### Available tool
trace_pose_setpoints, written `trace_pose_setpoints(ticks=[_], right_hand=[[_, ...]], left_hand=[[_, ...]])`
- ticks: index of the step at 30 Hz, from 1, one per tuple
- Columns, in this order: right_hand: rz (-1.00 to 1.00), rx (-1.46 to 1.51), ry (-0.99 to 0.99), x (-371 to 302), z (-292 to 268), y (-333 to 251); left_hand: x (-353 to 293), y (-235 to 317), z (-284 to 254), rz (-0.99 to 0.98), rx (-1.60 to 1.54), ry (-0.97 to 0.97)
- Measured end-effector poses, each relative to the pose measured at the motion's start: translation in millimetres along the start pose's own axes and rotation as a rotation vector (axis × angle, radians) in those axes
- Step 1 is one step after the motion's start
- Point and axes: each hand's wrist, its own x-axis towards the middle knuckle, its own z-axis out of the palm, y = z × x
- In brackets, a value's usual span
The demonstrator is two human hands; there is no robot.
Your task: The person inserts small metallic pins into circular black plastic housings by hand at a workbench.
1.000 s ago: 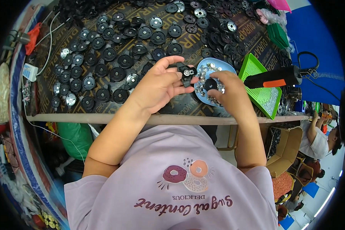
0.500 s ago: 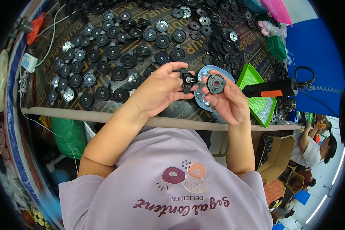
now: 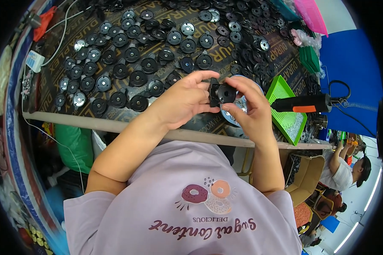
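Observation:
My left hand (image 3: pixel 184 101) grips a black plastic base part (image 3: pixel 214 91) between thumb and fingers, over the front of the table. Against its right side sits a round black disc (image 3: pixel 227 93) with a central hole, pinched by the thumb and fingers of my right hand (image 3: pixel 254 111). The two parts touch; whether they are fully seated I cannot tell. Behind my right hand is a light-blue dish (image 3: pixel 231 120) of small metal pieces, partly covered by the hand.
Many black round assemblies (image 3: pixel 138 78) lie on the dark printed table. To the right, a black power screwdriver (image 3: pixel 302 103) with an orange switch hangs over a green basket (image 3: pixel 294 137). A cardboard box (image 3: pixel 307 180) stands below the edge. A co-worker (image 3: pixel 342 170) sits farther right.
My right hand has moved left and turned, bringing the disc against the base part. Before, the two parts were apart. My left hand has barely moved.

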Motion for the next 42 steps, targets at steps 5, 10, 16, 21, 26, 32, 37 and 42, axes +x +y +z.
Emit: trace_pose_setpoints(ticks=[5,10,16,21,26,32,37,42], right_hand=[[-0.161,-0.227,-0.096,9,-1,-2],[-0.168,-0.218,-0.145,9,1,4],[-0.094,-0.147,-0.118,7,4,8],[-0.144,-0.262,-0.005,-4,18,9],[-0.014,-0.13,0.087,-5,12,11],[0.139,-0.532,-0.041,-24,-13,33],[0.165,-0.493,-0.02,-36,-15,53],[0.118,-0.467,0.075,-34,-11,59]], left_hand=[[-2,0,2,-0.015,0.008,-0.012],[-3,3,11,-0.01,-0.007,0.047],[-5,-1,7,0.022,0.131,0.047],[4,-11,8,0.071,0.302,0.152],[38,26,-6,0.192,0.72,0.145],[121,135,-68,0.479,1.486,0.548],[167,179,-113,0.42,1.755,0.75],[188,167,-119,0.228,1.879,0.643]])
